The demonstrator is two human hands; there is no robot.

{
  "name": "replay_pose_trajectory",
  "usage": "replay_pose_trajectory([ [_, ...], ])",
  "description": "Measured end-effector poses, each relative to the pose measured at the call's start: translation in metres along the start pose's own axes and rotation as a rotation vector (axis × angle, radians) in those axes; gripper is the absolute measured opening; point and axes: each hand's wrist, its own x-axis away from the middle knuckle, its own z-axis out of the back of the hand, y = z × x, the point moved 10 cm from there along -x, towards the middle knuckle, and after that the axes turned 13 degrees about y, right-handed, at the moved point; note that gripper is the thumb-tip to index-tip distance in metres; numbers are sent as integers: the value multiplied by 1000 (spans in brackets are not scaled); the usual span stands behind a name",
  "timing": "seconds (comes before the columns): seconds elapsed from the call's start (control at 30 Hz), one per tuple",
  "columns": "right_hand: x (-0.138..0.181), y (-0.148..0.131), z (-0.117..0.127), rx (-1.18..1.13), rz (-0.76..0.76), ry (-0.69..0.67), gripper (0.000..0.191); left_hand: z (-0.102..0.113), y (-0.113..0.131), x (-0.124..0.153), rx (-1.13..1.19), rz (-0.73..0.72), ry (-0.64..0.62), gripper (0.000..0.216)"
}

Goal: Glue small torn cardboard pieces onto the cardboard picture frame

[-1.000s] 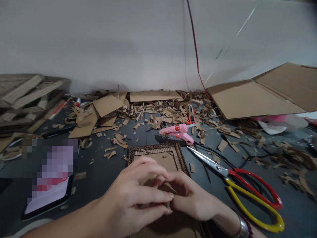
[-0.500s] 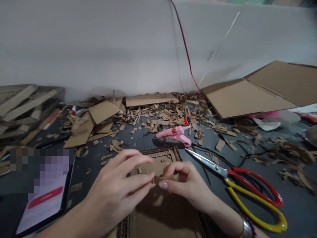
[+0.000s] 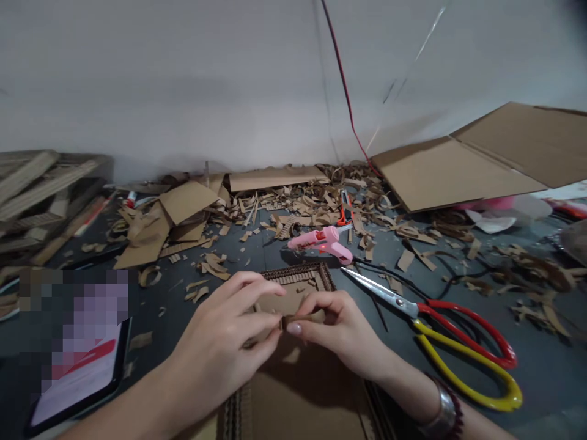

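Between my hands is a small strip of brown cardboard (image 3: 290, 319). My right hand (image 3: 337, 321) pinches it between thumb and fingers. My left hand (image 3: 224, 336) meets the strip's left end, its thumb and a finger pressed together there while the index finger reaches out above. Beneath both hands lies a cardboard panel (image 3: 298, 397) with a raised border of corrugated strips (image 3: 325, 278). A few tiny cardboard bits rest on the panel near its far edge. Part of the panel's left border is hidden by my left hand.
A pink glue gun (image 3: 321, 241) lies beyond the panel, near an orange cutter (image 3: 345, 208). Scissors (image 3: 413, 311) with red and yellow handles lie at right. At left is a phone (image 3: 87, 379). Cardboard scraps (image 3: 293, 211) cover the back; a large cardboard sheet (image 3: 477, 165) leans at right.
My right hand has moved slightly left, bringing the strip closer to my left fingers. My left thumb and finger have closed in at its end. The view has shifted a little.
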Motion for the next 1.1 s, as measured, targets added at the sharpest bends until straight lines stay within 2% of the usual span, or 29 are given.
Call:
replay_pose_trajectory([
  [0.2,1,0,2,1,-14,6,18,-4,-4,-1,42,39,-15,16],
  [0.27,2,2,-1,-113,-60,-30,24,-2,-3,-2,67,44,7,14],
  [0.4,2,14,-10,-425,-262,-102,47,5,-1,-3,105,51,75,13],
  [0.43,2,17,-11,-447,-288,-101,45,6,-1,-3,112,57,85,14],
  [0.57,2,21,-13,-380,-281,-97,13,6,-2,-2,129,68,66,15],
  [0.73,3,20,-15,-318,-260,-117,13,1,0,0,153,53,-47,20],
  [0.97,11,21,-27,-340,-287,-208,15,-1,8,0,206,67,23,19],
  [1.1,19,17,-37,-356,-270,-282,23,-7,19,6,220,19,-12,19],
])
